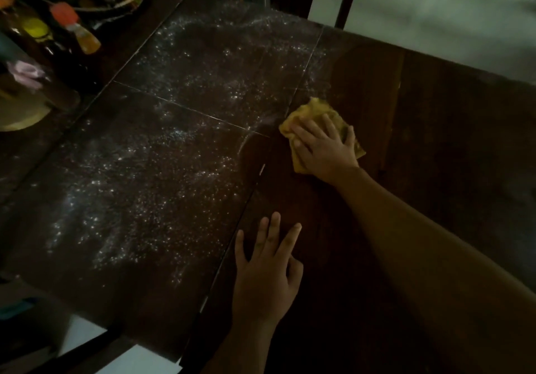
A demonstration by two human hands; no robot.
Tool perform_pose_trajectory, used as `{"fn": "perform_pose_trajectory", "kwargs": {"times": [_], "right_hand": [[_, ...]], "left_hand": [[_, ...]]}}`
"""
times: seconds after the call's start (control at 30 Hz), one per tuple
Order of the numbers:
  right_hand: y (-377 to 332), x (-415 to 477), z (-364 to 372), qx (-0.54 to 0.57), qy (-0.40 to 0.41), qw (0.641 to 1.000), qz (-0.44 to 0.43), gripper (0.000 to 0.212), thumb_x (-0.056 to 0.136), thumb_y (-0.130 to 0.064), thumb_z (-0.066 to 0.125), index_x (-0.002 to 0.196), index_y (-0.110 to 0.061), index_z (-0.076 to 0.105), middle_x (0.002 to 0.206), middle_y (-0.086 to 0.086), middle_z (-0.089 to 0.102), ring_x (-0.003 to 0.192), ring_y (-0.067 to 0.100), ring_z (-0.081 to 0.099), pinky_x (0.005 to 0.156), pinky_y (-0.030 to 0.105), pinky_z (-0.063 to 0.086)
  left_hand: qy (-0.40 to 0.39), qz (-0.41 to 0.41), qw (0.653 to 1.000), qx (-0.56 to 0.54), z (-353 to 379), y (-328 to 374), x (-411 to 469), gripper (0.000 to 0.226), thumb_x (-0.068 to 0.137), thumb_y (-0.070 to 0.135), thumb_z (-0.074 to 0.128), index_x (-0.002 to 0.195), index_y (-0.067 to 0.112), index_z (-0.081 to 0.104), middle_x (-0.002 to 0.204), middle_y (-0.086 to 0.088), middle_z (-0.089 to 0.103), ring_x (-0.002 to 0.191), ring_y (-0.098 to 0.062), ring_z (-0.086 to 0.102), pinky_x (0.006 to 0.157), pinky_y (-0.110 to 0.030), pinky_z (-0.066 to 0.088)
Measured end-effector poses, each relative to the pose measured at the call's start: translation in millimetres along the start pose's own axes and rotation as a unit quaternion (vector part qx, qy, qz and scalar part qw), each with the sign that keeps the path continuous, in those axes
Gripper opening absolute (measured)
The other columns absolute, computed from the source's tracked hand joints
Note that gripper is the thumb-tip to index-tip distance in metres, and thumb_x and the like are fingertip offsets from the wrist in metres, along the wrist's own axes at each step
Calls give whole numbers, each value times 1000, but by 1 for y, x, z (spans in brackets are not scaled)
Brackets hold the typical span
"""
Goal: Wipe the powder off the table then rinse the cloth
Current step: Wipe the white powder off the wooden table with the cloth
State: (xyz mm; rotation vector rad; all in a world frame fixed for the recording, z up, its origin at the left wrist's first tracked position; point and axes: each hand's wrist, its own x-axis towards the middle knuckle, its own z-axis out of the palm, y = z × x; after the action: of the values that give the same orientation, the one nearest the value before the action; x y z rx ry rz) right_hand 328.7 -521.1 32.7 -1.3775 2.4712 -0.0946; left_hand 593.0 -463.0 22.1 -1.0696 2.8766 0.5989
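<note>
We look down on a dim, dark brown wooden table [435, 112] over a pale floor [435, 11], with white powder [150, 176] scattered left of our 2 hands. Our right hand [324, 147] presses flat, fingers spread, on a folded yellow cloth [307, 111] whose long axis roughly follows those fingers. Our left hand [266, 269] rests nearer us, fingers straight.

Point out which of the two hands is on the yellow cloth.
The right hand, fingers spread flat, presses the crumpled yellow cloth; the left hand, nearer the camera, holds nothing over the dark wooden table.
</note>
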Motion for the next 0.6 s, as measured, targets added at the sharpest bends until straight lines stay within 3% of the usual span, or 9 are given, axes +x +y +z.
{"fn": "perform_pose_trajectory", "kwargs": {"times": [0.1,0.27,0.43,0.5,0.6], "right_hand": [[-26,7,6,10,13,998,59,53,102,-59,10,154,-53,5,167,-18,-2,154,31,-15,111,74,-12],[6,15,-9,-27,-23,998,-58,50,102,-60,10,152,-57,4,166,-23,-3,154,24,-13,114,72,-6],[5,43,-15,34,-2,996,81,52,102,-58,11,154,-53,6,167,-19,-1,154,29,-15,112,75,-9],[-3,38,-11,19,2,999,39,52,103,-56,12,155,-51,7,167,-17,0,154,31,-14,111,75,-10],[22,26,-14,-26,-6,995,-97,49,104,-56,12,153,-54,11,166,-22,5,155,24,-9,116,70,-6]], "left_hand": [[1,-3,1000,2,3,-1,1,55,94,44,34,149,43,28,161,4,19,150,-14,12,119,-55,7],[-4,-5,1000,0,-2,1,1,55,94,43,34,149,43,29,162,4,21,150,-14,12,118,-55,7],[-8,-12,1000,7,-5,1,2,56,94,43,36,150,44,27,163,5,17,151,-13,9,118,-54,6],[-2,-10,1000,2,-4,2,2,56,94,43,39,150,43,29,162,5,18,150,-13,10,118,-55,9],[1,-10,1000,-7,-6,3,2,55,95,41,40,149,41,32,160,5,21,149,-16,17,118,-52,17]]}}
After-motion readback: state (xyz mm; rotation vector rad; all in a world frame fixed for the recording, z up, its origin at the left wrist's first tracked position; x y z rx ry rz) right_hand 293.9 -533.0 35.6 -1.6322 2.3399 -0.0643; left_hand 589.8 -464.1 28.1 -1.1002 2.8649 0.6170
